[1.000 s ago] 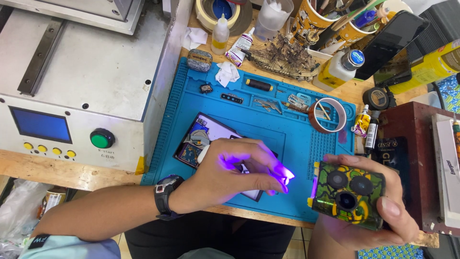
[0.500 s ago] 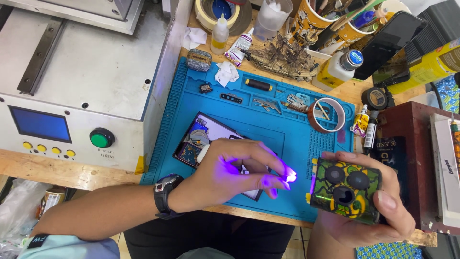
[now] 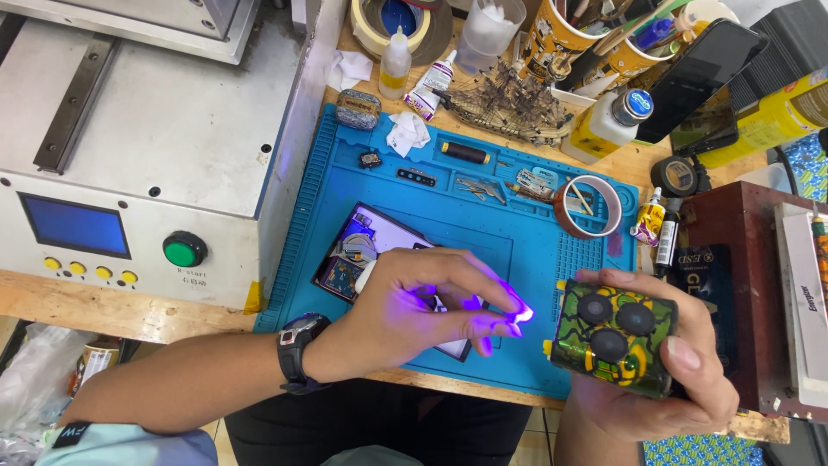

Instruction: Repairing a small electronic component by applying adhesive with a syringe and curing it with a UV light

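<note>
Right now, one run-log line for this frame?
left hand: pinching lit violet light over blue mat | right hand: holds green-yellow patterned case | opened phone: on mat

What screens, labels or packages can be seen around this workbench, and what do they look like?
Blue screen: rectangular, on the grey machine's front, far left.
Glue tube: white, labelled, lying above the blue mat.
Yellow bottle: blue cap, top right.
Battery pack: white, long, far right.
</note>
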